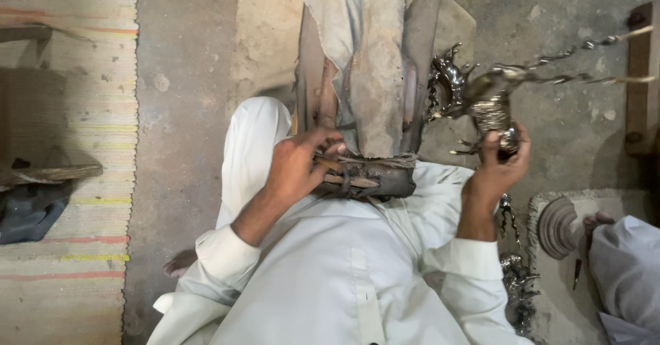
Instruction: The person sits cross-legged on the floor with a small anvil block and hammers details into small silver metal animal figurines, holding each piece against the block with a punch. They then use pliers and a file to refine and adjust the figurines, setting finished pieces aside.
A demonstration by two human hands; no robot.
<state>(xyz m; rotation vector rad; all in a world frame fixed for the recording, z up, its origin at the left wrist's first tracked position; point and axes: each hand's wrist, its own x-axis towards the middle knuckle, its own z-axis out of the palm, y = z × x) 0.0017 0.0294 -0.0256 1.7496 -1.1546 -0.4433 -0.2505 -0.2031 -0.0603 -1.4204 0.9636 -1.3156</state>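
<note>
We are gripping the bound near end of the wooden stand (368, 173) on our lap with our left hand (297, 166) to steady it, while our right hand (498, 163) is clamping the shiny metal figurine (481, 91) by its base beside the stand's right edge.

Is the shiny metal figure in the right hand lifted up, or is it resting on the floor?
Lifted. The right hand holds the metal figure by its base, in the air above the concrete floor.
</note>
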